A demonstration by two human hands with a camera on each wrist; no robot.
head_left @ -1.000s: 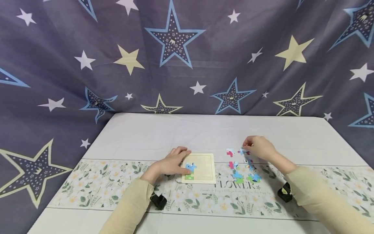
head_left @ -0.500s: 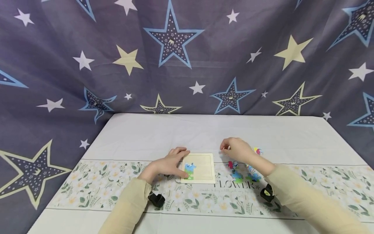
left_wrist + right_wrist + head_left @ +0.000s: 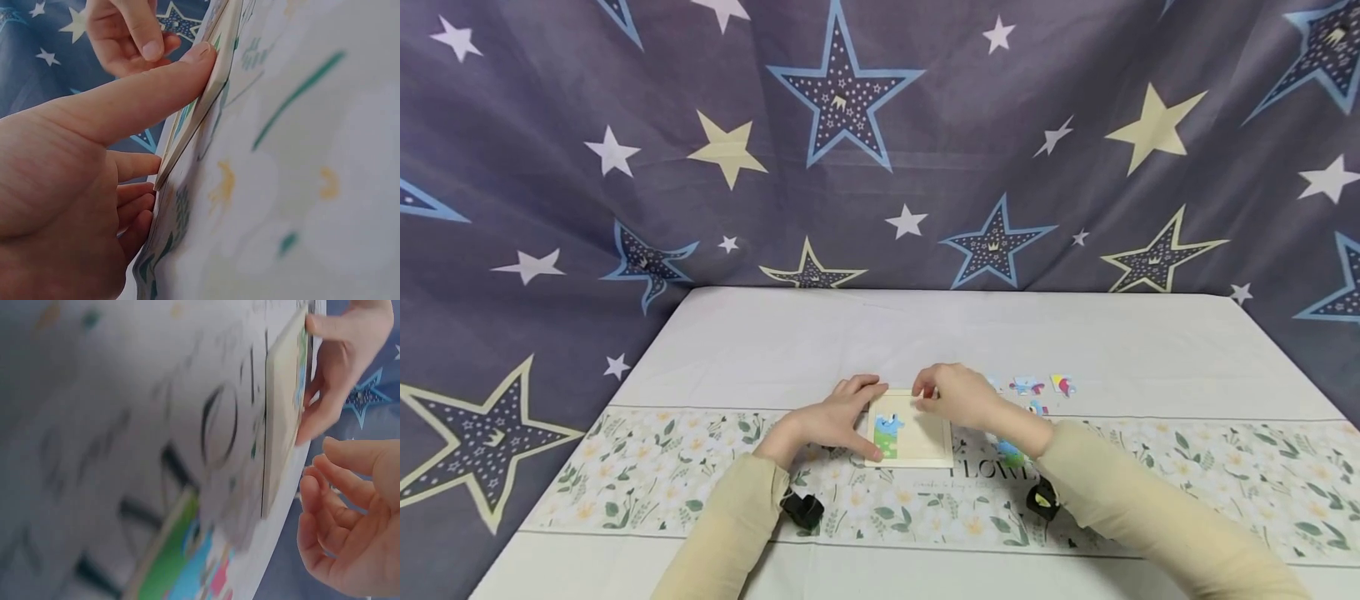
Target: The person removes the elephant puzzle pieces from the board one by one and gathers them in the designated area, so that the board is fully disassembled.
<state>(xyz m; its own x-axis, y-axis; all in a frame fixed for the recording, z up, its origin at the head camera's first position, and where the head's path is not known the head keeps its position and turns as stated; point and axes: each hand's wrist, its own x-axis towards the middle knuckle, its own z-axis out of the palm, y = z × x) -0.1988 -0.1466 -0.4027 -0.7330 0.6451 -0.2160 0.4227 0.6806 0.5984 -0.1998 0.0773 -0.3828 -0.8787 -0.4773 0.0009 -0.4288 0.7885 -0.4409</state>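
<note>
A square wooden puzzle tray lies on the table, with a joined blue and green section of jigsaw along its left side. My left hand holds the tray's left side, thumb over the near left corner and fingers against the edge toward the far corner. Above the tray's upper right part hovers my right hand, its fingers loosely bent. In the right wrist view, no piece shows between that hand's thumb and fingers. Loose jigsaw pieces lie right of the tray, some hidden behind the right forearm.
A yellow and pink piece lies at the far right of the loose group. Printed cloth covers the table, and a star-patterned curtain hangs behind it. A black wrist camera sits under the left sleeve, another under the right.
My right hand has moved left from the loose pieces to above the tray, uncovering the yellow and pink piece. The left thumb has slid down toward the tray's near left corner.
</note>
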